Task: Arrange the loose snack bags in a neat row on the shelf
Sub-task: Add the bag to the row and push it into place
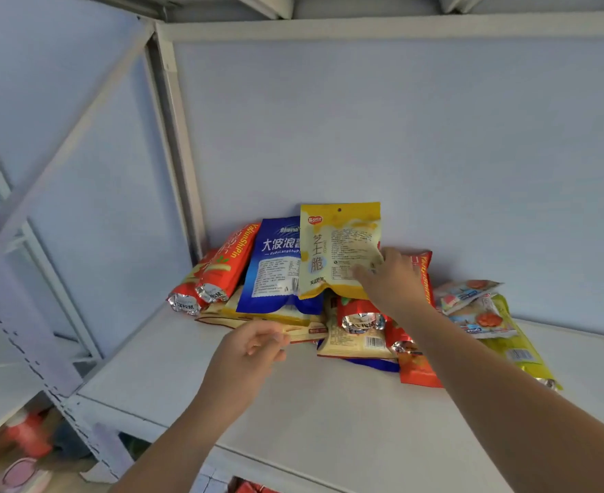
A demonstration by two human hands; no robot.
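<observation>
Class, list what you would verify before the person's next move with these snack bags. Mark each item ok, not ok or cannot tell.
1. Yellow-and-cream foil bag stands upright against the pale back wall: ok.
2. Right hand rests on that bag's lower right corner to steady it: ok.
3. Blue plastic bag stands upright beside it: ok, though the yellow bag overlaps its edge.
4. Left hand is free for the next bag: cannot tell; its fingers curl at a flat cream bag's edge.
5. Remaining bags are in the row: not ok; red foil-ended bags and others lie piled.
6. White shelf board has bare space in front: ok.
</observation>
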